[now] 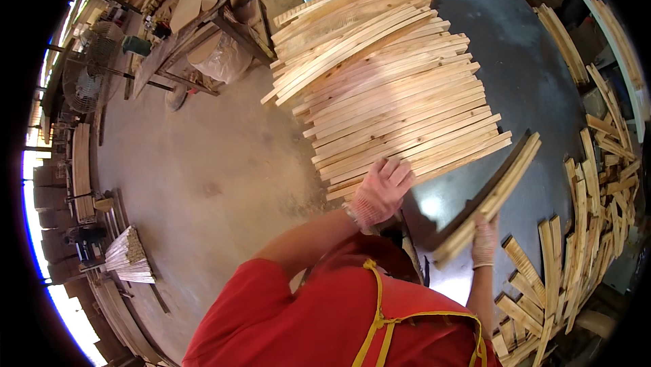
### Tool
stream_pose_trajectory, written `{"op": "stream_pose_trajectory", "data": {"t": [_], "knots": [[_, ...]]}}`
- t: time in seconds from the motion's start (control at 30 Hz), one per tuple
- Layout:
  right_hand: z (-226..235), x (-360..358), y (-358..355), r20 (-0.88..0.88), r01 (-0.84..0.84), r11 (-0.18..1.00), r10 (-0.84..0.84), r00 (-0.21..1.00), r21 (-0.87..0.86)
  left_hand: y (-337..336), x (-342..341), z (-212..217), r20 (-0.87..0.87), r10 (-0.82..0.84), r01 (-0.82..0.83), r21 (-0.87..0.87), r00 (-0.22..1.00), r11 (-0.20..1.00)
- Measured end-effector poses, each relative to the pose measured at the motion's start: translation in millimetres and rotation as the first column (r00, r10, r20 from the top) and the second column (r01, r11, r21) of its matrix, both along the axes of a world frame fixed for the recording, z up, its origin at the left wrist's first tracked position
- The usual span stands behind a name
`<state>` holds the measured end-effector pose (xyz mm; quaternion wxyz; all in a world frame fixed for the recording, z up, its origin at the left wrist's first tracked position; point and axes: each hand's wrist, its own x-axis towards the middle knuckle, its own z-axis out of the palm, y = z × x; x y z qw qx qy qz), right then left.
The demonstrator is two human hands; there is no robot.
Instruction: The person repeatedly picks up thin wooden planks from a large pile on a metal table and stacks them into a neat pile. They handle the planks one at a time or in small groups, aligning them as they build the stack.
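Many pale wooden strips [407,113] lie side by side on the grey metal table [522,75], with a few laid askew on top at the far end. My left hand [384,191], in a pinkish knit glove with bare fingertips, rests at the near edge of this row. Its fingers are curled close together, and what lies under them is hidden. My right hand [485,238], also gloved, is closed around a wooden strip [498,197] held tilted over the table, right of the row. Motion blurs its near end, and I cannot tell if it is one piece or two.
A loose heap of wooden pieces [576,231] borders the table on the right. Beyond the concrete floor [196,157] on the left stand a workbench [196,35], a fan [88,62] and a bundle of strips [130,257]. Another wood piece lies at the table's far edge.
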<state>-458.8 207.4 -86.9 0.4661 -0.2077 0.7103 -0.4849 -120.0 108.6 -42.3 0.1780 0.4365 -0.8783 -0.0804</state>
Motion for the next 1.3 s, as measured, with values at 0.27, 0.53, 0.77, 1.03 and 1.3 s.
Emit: {"op": "stream_pose_trajectory", "data": {"t": [0.27, 0.53, 0.77, 1.03, 1.3], "knots": [[34, 134, -66, -0.108, -0.427, 0.882, 0.452, 0.885, 0.198, 72, 154, -12, -0.047, 0.671, -0.533, 0.568, 0.74, 0.628], [38, 115, -38, 0.006, -0.349, 0.919, 0.354, 0.935, 0.186, 64, 157, -29, -0.216, 0.878, 0.124, 0.976, 0.428, 0.18], [-2, 112, -49, -0.027, -0.373, 0.928, 0.373, 0.927, 0.022, -19, 152, 68, -0.298, 0.846, 0.65, 0.756, 0.442, -0.073], [3, -137, -54, -0.962, -0.114, 0.97, 0.229, 0.148, 0.213, -50, 58, 124, 0.085, -0.016, -0.031, 0.526, 0.996, 0.85], [37, -267, -64, -0.602, 0.069, 0.626, 0.706, 0.373, 0.776, -67, 58, 43, 0.479, 0.18, -0.37, 0.339, 0.859, 0.865]]}}
